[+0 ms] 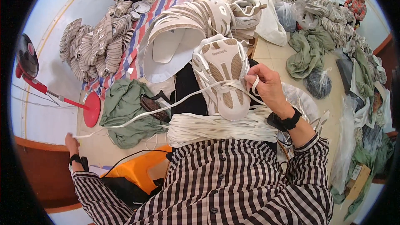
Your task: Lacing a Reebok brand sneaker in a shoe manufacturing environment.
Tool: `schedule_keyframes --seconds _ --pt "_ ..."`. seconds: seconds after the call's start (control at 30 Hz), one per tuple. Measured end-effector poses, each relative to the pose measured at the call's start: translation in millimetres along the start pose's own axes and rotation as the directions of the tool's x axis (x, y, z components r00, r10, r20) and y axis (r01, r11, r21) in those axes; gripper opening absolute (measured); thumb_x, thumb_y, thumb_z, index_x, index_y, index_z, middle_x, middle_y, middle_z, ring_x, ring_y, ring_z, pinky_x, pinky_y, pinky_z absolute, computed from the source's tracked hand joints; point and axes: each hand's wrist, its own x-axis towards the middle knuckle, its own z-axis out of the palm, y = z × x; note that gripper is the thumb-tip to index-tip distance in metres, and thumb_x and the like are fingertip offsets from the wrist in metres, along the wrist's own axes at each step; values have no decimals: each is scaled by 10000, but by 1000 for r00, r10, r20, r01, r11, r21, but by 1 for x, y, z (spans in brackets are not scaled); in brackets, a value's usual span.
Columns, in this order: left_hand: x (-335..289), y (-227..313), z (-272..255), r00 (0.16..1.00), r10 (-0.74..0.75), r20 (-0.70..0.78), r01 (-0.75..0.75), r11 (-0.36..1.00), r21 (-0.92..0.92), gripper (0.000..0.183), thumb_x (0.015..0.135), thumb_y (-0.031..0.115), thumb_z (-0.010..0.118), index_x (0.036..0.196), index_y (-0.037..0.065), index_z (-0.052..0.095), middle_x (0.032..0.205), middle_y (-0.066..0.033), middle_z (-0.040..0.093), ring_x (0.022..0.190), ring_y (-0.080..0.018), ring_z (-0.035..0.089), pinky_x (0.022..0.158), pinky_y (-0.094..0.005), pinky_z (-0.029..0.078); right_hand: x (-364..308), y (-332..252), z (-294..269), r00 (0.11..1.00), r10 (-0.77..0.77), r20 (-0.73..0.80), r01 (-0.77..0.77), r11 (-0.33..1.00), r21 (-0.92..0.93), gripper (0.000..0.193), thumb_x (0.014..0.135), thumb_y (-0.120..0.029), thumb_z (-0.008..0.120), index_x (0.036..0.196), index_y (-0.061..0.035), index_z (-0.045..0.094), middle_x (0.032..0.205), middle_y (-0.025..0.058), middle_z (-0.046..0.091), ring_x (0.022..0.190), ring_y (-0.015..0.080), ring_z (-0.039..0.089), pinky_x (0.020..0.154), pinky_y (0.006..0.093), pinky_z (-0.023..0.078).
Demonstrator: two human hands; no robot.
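Over the lap (189, 87), beige shoe (221, 66): sat toe toward the body, right by the white lace bundle (221, 129) — couldn't tell if touching.

Left hand (72, 143): reached way out to the side, gripped the lace (137, 118) near its far end.

Right hand (267, 87): pinched a small loop (253, 86) at the shoe's right edge, fingertips only, pretty narrow.

Lace run: crossed above the green cloth (125, 108), sagged a little.

Leftward pull: risked tipping the shoe or leaving uneven lace lengths, if tugged too hard.

Loop pinch: looked easy to lose — held so lightly.

Bundle: lay close enough to snag or tangle, if allowed to go slack.
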Motion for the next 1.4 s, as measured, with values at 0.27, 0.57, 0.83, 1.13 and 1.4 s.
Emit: schedule_keyframes --seconds 0.27,0.57,0.83,1.13,1.4 --pt "16 340 -132 890 393 -230 -428 550 -717 267 763 -73 484 987 41 577 766 -152 634 677 -269 648 600 -331 498 -5 12 -2 994 21 -107 -20 1000 12 88 867 -56 638 831 -19 566 701 -35 567 652 29 479 582 204 400" --pt "-34 554 -194 836 467 -288 -309 -32 -950 193 873 -76 455 995 -7 588 825 -94 667 761 -150 660 709 -263 509 -1 17 3 994 36 -103 -32 998 49 117 884 -74 619 826 -16 536 677 2 582 620 50 507 579 212 411" --pt "-46 580 -171 917 380 -121 -61 -166 -984 110 941 50 533 983 -30 597 865 -58 644 699 -102 576 672 -243 491 -2 23 4 982 -100 -157 77 986 -149 140 874 -68 620 795 5 531 629 21 575 569 68 495 528 236 412" --pt "-57 585 -168 901 408 -149 -61 -220 -974 88 929 29 548 979 -26 594 815 -72 654 729 -91 604 662 -231 505 0 24 7 978 -102 -182 57 970 -234 142 853 -70 638 789 0 532 616 57 561 540 124 505 506 275 406" --pt "-62 584 -162 885 419 -204 -129 -201 -971 122 919 4 540 1034 -27 563 784 -80 665 694 -96 609 641 -241 504 1 18 10 910 -414 -2 337 744 -577 151 837 -74 654 777 -10 531 614 109 559 537 224 553 516 310 431"
